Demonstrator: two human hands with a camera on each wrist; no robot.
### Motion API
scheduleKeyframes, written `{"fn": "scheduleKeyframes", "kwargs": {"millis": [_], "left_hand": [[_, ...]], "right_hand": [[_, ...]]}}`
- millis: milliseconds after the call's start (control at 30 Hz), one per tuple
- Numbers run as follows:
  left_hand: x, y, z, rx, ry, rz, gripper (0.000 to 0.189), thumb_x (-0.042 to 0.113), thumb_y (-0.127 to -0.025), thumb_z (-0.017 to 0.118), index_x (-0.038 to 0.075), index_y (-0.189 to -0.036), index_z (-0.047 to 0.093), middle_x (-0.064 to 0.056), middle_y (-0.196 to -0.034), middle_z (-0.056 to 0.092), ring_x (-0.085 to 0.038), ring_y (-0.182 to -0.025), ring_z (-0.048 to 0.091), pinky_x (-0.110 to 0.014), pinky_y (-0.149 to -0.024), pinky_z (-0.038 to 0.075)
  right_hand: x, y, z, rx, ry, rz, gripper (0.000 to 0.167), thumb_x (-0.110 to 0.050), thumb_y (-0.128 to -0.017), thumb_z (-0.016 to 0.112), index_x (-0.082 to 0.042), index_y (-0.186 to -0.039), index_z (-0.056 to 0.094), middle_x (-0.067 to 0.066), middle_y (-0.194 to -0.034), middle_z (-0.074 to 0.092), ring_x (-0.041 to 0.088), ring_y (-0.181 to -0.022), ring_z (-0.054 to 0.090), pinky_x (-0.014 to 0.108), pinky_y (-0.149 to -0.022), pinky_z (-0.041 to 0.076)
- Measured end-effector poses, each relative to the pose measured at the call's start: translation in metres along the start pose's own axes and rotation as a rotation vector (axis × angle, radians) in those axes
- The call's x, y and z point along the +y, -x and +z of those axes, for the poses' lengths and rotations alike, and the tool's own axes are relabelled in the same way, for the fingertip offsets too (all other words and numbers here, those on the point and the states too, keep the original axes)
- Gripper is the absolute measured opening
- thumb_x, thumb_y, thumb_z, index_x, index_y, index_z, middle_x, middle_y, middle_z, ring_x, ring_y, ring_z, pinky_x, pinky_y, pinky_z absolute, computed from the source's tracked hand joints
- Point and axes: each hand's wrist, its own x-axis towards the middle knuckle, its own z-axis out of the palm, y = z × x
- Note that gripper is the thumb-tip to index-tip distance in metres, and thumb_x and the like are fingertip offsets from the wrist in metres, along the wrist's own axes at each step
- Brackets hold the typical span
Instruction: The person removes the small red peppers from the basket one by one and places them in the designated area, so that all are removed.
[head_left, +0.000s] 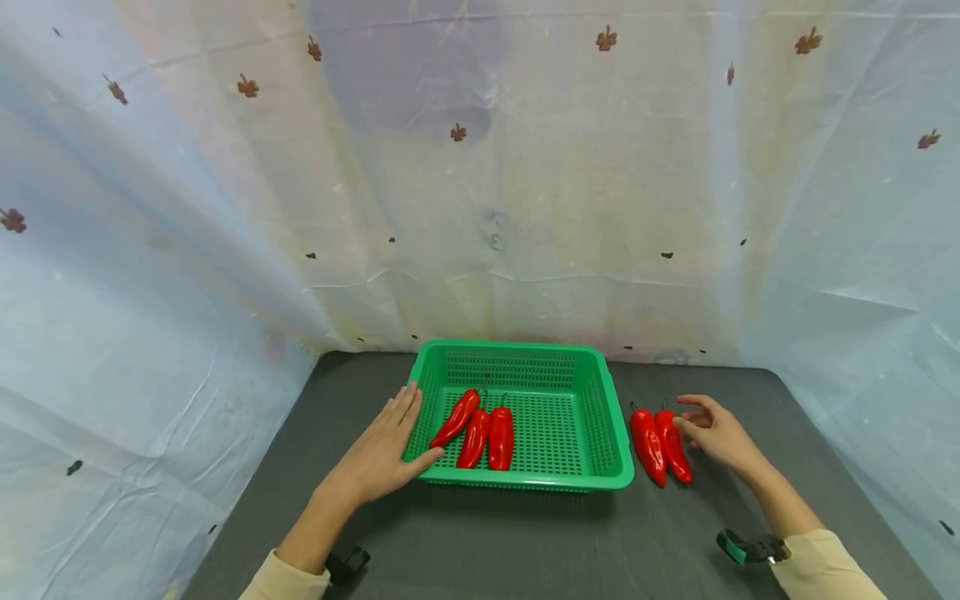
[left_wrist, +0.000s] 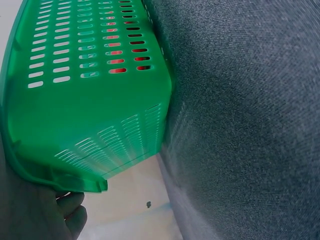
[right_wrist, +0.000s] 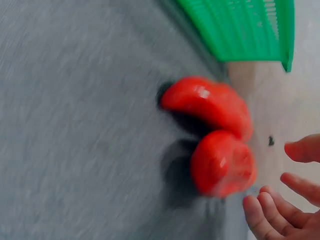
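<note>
A green plastic basket stands on the dark table, with three red peppers lying side by side in its left half, one of them a slanted pepper. My left hand rests with extended fingers on the basket's left rim, near its front corner. To the right of the basket, two more red peppers lie together: a left one and a right one. My right hand hovers at the right one, thumb and fingers spread apart. In the right wrist view, nothing sits between those fingers.
The dark grey tabletop extends around the basket. Pale plastic sheeting with small brown leaf shapes hangs behind the table and along both sides. Each wrist wears a black strap, such as the right wrist strap.
</note>
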Motion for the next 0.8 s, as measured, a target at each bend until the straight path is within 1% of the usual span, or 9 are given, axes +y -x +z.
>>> {"fn": "scheduleKeyframes", "kwargs": {"millis": [100,167,267,333,433,600,700,800], "left_hand": [[0.000,-0.001,0.000,-0.001,0.002,-0.004,0.106,0.072,-0.102,0.056,0.003,-0.171,0.015,-0.012,-0.181,0.003,-0.030,-0.167,0.005,-0.053,-0.134,0.015],[-0.001,-0.001,0.001,-0.003,0.001,-0.003,0.107,0.073,-0.102,0.055,0.003,-0.172,0.015,-0.012,-0.181,0.003,-0.030,-0.167,0.005,-0.053,-0.134,0.015],[-0.001,-0.001,0.000,-0.006,-0.001,-0.001,0.106,0.072,-0.102,0.055,0.003,-0.172,0.014,-0.011,-0.181,0.002,-0.030,-0.167,0.005,-0.053,-0.134,0.015],[-0.001,0.000,0.000,-0.002,0.000,0.000,0.105,0.070,-0.102,0.057,0.003,-0.172,0.015,-0.012,-0.181,0.003,-0.030,-0.167,0.005,-0.053,-0.134,0.015],[-0.001,0.000,0.000,0.008,0.002,0.002,0.104,0.067,-0.103,0.060,0.002,-0.171,0.016,-0.012,-0.181,0.004,-0.031,-0.167,0.005,-0.053,-0.134,0.015],[-0.001,0.001,0.000,-0.005,0.000,-0.003,0.107,0.073,-0.102,0.055,0.003,-0.172,0.015,-0.011,-0.181,0.002,-0.031,-0.167,0.005,-0.054,-0.134,0.015],[-0.002,0.001,0.001,-0.009,-0.006,-0.005,0.108,0.076,-0.101,0.052,0.003,-0.172,0.014,-0.011,-0.181,0.002,-0.031,-0.167,0.005,-0.053,-0.134,0.015],[-0.002,0.000,0.002,-0.001,-0.006,-0.003,0.107,0.075,-0.102,0.053,0.003,-0.172,0.015,-0.011,-0.181,0.002,-0.031,-0.167,0.005,-0.053,-0.134,0.015]], "right_hand": [[-0.011,0.000,0.002,0.059,0.008,-0.036,0.053,-0.018,-0.110,0.065,0.009,-0.151,0.047,0.036,-0.131,0.062,0.040,-0.103,0.069,0.037,-0.071,0.064],[-0.019,0.001,0.005,0.088,0.016,-0.066,0.051,-0.017,-0.109,0.066,0.007,-0.151,0.049,0.035,-0.131,0.063,0.041,-0.107,0.067,0.034,-0.071,0.063],[-0.034,0.002,0.008,0.112,0.010,-0.126,0.049,-0.016,-0.107,0.069,0.004,-0.149,0.053,0.031,-0.129,0.066,0.041,-0.107,0.066,0.028,-0.068,0.061],[-0.045,0.002,0.009,0.118,0.001,-0.169,0.047,-0.015,-0.107,0.070,0.002,-0.148,0.055,0.028,-0.128,0.067,0.039,-0.107,0.066,0.026,-0.068,0.059],[-0.061,0.002,0.011,0.122,-0.006,-0.225,0.046,-0.015,-0.106,0.071,-0.002,-0.148,0.057,0.024,-0.127,0.069,0.034,-0.106,0.066,0.026,-0.072,0.059],[-0.084,0.006,0.017,0.098,-0.045,-0.289,0.047,-0.013,-0.106,0.071,-0.006,-0.150,0.057,0.019,-0.130,0.068,0.024,-0.106,0.066,0.026,-0.080,0.058],[-0.097,0.008,0.022,0.079,-0.087,-0.313,0.046,-0.012,-0.106,0.070,-0.006,-0.150,0.057,0.017,-0.130,0.067,0.022,-0.107,0.065,0.025,-0.086,0.059],[-0.108,0.007,0.026,0.062,-0.123,-0.323,0.046,-0.012,-0.107,0.069,-0.006,-0.150,0.056,0.018,-0.130,0.066,0.021,-0.108,0.065,0.023,-0.089,0.058]]}}
